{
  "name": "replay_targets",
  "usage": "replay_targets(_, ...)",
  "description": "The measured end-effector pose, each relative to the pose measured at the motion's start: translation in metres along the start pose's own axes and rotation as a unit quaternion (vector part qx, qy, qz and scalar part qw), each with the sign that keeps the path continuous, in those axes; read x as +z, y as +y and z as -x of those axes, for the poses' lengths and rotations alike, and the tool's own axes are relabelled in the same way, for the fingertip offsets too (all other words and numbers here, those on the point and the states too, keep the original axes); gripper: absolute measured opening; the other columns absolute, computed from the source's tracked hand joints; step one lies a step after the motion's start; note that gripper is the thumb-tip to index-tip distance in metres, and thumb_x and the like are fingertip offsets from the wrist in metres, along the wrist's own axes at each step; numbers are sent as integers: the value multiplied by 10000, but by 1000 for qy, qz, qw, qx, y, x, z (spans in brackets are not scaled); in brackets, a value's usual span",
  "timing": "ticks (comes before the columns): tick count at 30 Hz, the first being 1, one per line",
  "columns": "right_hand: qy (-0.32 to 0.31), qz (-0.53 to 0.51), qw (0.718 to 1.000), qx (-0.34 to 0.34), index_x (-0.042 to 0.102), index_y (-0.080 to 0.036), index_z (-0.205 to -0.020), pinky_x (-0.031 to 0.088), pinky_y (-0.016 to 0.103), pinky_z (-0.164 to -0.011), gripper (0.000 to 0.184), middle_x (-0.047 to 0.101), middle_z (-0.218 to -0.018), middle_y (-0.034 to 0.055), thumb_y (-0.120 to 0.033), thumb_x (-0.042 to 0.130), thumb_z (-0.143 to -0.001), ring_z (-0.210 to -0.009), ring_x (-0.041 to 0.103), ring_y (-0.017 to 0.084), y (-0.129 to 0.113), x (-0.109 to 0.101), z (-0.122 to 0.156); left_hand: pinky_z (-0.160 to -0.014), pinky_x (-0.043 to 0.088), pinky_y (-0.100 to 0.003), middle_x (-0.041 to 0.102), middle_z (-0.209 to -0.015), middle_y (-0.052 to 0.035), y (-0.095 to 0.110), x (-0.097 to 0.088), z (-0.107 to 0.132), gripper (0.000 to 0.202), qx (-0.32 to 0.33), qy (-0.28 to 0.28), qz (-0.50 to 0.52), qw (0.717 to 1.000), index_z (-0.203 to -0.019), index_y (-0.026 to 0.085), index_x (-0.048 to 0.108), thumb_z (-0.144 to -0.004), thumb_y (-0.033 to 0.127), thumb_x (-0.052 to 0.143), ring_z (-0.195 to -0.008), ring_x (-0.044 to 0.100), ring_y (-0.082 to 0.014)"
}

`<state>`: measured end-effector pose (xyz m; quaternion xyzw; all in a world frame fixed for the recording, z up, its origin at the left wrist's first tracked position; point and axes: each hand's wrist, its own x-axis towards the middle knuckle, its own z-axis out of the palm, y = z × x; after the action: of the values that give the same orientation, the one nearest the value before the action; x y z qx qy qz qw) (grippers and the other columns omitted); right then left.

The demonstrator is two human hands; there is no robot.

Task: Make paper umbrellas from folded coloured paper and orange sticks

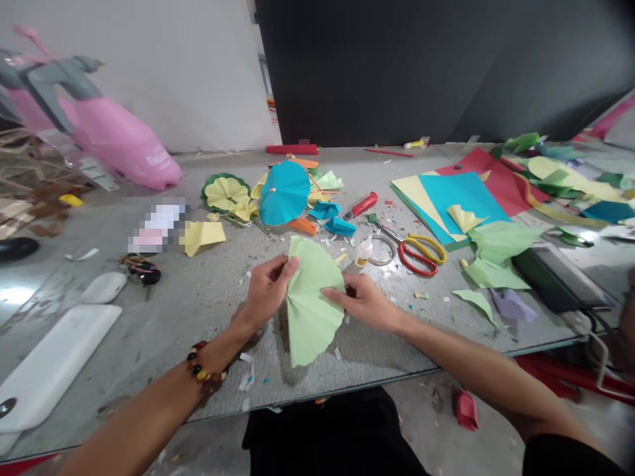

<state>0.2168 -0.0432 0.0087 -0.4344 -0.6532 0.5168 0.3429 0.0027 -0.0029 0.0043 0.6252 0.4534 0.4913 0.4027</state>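
Observation:
A light green pleated paper fan [312, 311], half-round with a scalloped edge, is held up above the table's front part. My left hand [268, 291] pinches its straight side near the top, thumb in front. On the curved side, my right hand [364, 301] grips the paper with the thumb on the face and fingers behind. Just beyond stands a blue paper umbrella [285, 193], beside a yellow and green ruffled paper round [227, 193]. A small white glue bottle [364, 252] and scissors [419, 254] with red and yellow handles lie near my right hand.
Coloured paper sheets [461, 198] and green scraps [501, 251] spread on the right, by a dark box-shaped device [560, 277]. A red utility knife [362, 205] lies mid-table. Left are a white power bank [54, 370] and a pink spray bottle [119, 139].

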Motion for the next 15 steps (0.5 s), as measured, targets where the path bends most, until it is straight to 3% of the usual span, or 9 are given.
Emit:
replay_targets(4,-5,9,1000,0,572,-164,-710,314,204,-469,409,541,-590,-30,-502,597,-939,-516,455,73,0,-1,0,-518,343,-207,462,-613,15,-2,-1,-3,474,3,9,-2,1000,-673,160,591,-910,571,614,-582,399,-109)
replay_targets(10,-35,11,999,16,583,-169,-738,393,198,-470,405,617,-598,-3,-512,574,-953,-519,574,102,0,-2,0,-585,405,-195,537,-691,12,-9,-2,-6,313,8,43,4,999,-832,168,669,-907,471,643,-644,477,-120)
replay_targets(15,-31,7,999,14,581,-170,-737,402,198,-469,421,620,-603,-3,-536,578,-945,-517,582,103,1,-3,-1,-638,466,-203,648,-762,-20,-4,0,-5,360,27,68,-22,997,-867,156,689,-859,516,690,-695,566,-142)
